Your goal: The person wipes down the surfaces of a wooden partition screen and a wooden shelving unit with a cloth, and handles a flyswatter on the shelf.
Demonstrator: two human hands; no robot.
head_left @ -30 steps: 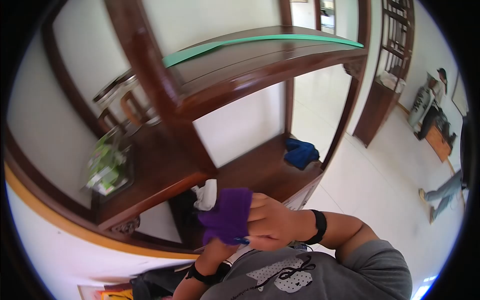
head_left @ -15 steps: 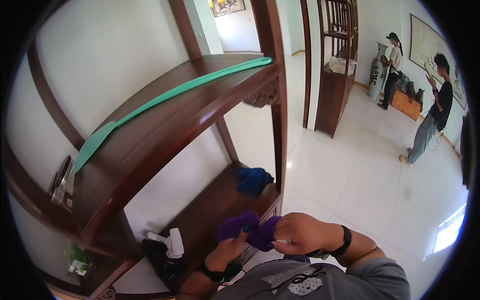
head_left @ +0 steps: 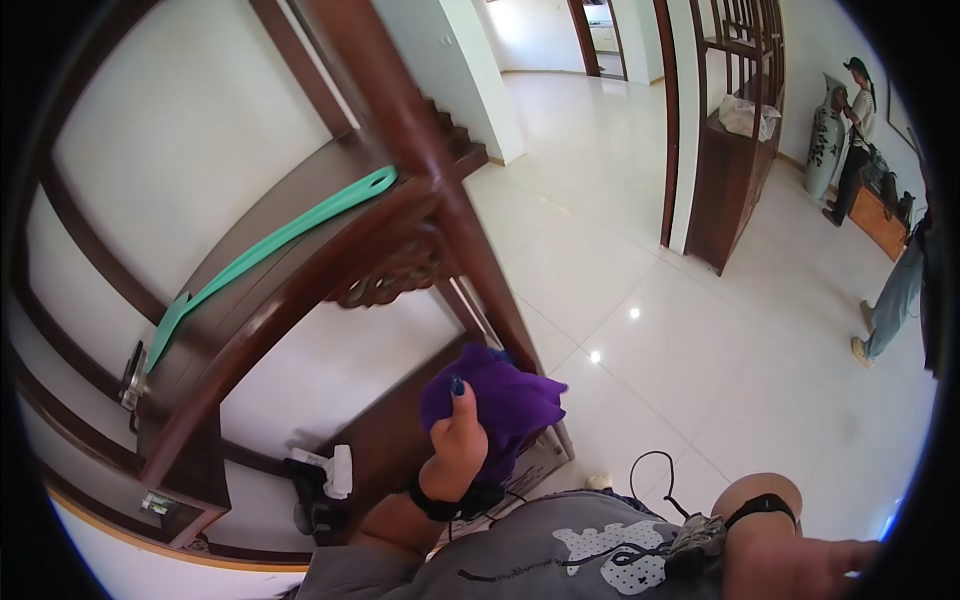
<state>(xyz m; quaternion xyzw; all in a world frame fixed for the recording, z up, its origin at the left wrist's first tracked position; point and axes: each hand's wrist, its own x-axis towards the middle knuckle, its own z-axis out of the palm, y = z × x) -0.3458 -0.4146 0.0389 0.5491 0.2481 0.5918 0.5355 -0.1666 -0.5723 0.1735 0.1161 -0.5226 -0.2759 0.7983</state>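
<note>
A crumpled purple cloth (head_left: pixel 510 400) hangs from my left hand (head_left: pixel 460 450), with the thumb lying over it. The hand holds it in front of the wooden shelf unit (head_left: pixel 290 290), above the lower board. Behind the cloth, a sliver of blue fabric (head_left: pixel 503 354) shows; the rest is hidden. My right hand (head_left: pixel 800 568) is at the bottom right, away from the cloth and slightly blurred, its visible fingers stretched out to the right. I see nothing held in it.
On the upper shelf lies a long green flat-ended tool (head_left: pixel 290 230). A white object (head_left: pixel 340 470) and a black object (head_left: pixel 315 510) sit lower down. Across the tiled floor (head_left: pixel 600 260), one person (head_left: pixel 858 130) stands by a tall vase (head_left: pixel 825 140); another person (head_left: pixel 890 300) is partly cut off.
My right hand has let go of the purple cloth and moved to the lower right. My left hand has raised the cloth, which now hangs looser. The view has turned left.
</note>
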